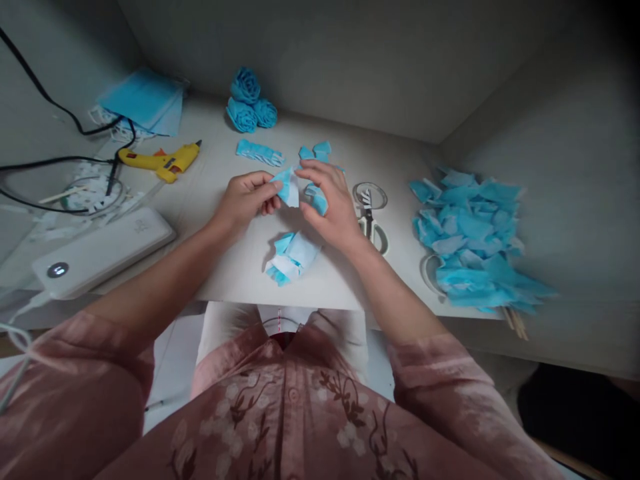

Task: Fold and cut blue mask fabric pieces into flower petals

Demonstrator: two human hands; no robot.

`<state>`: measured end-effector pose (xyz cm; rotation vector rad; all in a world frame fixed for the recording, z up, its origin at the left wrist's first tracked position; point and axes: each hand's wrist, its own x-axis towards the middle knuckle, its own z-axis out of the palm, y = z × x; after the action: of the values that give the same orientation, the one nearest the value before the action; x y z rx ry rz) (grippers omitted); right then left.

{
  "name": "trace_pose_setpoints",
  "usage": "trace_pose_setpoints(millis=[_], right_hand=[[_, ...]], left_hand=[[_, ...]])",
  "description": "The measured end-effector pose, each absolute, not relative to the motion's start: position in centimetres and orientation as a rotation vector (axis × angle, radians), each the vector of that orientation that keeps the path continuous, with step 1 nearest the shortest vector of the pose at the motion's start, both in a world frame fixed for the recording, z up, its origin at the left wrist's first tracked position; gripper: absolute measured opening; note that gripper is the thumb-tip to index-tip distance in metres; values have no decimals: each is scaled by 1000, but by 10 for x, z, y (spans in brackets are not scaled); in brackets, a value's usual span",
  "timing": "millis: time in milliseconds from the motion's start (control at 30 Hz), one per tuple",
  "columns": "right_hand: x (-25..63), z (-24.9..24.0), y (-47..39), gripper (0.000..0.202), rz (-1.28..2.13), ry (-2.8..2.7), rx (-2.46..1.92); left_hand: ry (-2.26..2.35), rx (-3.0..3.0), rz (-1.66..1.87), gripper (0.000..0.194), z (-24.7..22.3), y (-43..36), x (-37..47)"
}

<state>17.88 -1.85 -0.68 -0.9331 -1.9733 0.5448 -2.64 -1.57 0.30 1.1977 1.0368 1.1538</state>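
My left hand (251,195) pinches a small folded piece of blue-and-white mask fabric (289,187) between thumb and fingers, above the table. Beside its right edge, my right hand (327,200) is open, thumb and fingers apart and curved; a fingertip is close to the fabric, though contact is unclear. Small blue pieces (317,152) lie behind and partly under the right hand. Nearer to me on the table rests a loose bundle of blue and white pieces (291,258). White-handled scissors (369,223) lie just right of my right hand, beside a clear ring (371,193).
Three blue fabric roses (249,103) sit at the back, near a folded blue strip (260,153). Leftward are blue face masks (143,100), a yellow glue gun (165,160), black cables and a white power bank (103,252). A blue fabric pile (470,227) with sticks stands right.
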Motion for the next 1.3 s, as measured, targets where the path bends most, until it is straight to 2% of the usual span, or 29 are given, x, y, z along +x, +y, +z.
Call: trace_pose_setpoints(millis=[167,333,800,1067,1300], right_hand=[[179,-15,-13,22,405,-2045,-909],[179,-15,-11,14,458,-2041,-935],[178,-9,-17,26,484,-1954,-952],[176,-18,-14,16,502,-1955,-920],[171,-18,-18,33,683,-1766,-938]], left_hand=[[1022,1235,1144,23,2,-18,-21],[1041,1267,1136,23,-2,-17,-20],[1070,1191,1180,25,-1,-15,-25],[1043,1180,1133,24,1,-20,-22],[1043,1231,1164,25,-1,-20,-21]])
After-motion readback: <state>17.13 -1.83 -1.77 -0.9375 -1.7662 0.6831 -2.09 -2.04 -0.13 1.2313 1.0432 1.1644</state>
